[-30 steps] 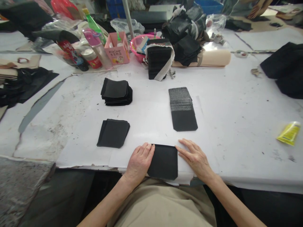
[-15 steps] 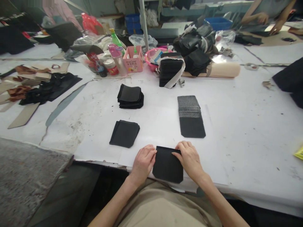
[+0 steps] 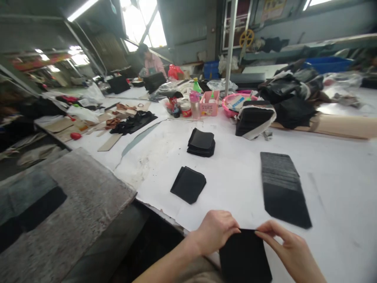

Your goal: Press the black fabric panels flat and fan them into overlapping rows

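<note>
A black fabric piece lies at the near edge of the white table. My left hand pinches its upper left corner with curled fingers. On the other side my right hand pinches the upper right corner between thumb and fingers. Just beyond my right hand lies a fanned row of dark grey and black pieces. A low black pile sits ahead of my left hand, and a thicker black stack lies farther back.
A strapped black bundle, a pink basket, a pink box and bottles stand at the back. A tan roll lies far right. A grey padded surface is at left. A person in pink works far off.
The view has swung left and upward. Both hands went from lying flat beside the black piece to pinching its top corners.
</note>
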A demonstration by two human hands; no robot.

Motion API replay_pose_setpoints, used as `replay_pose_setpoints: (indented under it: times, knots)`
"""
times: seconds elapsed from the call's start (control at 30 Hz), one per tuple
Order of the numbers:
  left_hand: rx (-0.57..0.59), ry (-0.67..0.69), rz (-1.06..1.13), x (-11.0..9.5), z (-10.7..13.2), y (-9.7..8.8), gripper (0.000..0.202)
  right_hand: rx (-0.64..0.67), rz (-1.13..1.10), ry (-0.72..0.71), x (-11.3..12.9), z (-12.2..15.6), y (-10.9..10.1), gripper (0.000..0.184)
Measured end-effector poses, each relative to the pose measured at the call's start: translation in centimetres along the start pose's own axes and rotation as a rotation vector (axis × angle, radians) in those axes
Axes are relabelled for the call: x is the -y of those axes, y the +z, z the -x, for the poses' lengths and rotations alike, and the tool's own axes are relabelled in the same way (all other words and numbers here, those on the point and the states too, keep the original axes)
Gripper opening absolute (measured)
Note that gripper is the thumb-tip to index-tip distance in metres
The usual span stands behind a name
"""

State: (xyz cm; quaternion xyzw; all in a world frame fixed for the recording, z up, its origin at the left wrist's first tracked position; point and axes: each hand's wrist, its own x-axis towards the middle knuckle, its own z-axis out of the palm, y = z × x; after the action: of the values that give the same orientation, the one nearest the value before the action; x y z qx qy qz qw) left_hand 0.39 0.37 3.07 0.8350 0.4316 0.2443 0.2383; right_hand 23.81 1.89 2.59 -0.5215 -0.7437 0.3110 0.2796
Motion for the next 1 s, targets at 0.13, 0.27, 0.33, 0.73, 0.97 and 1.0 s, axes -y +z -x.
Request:
replay_pose_setpoints:
  times: [0.13, 0.27, 0.33, 0.73, 0.97, 1.0]
  knots:
    - [-0.165, -0.201, 0.180, 1.1, 1.5, -3.1, 0.018, -0.147, 0.149, 0.028, -2.9, -0.9, -0.8, 0.036]
    - [-0.487, -0.470, 0.223, 4.4, 3.0, -6.9, 0.023, -0.261, 0.435, -0.067, -5.0, -1.4, -1.4, 0.047]
    - [-0.623, -0.555, 0.125, 6.8, 3.6, -8.1, 0.023, -0.300, 0.550, -0.145, -5.8, -1.6, -1.3, 0.056]
    - [-0.614, -0.543, -0.774, 11.8, 4.9, -6.4, 0.024, -0.373, 0.710, -0.223, -6.9, -1.4, -0.2, 0.034]
    - [-0.592, -0.279, -0.674, 8.3, 2.8, -4.6, 0.018, -0.633, 0.298, 0.161, -6.4, -1.1, -0.7, 0.030]
    - [-0.542, -0.198, -0.596, 7.2, 1.9, -3.6, 0.019, -0.653, 0.243, 0.216, -6.4, -1.1, -0.9, 0.030]
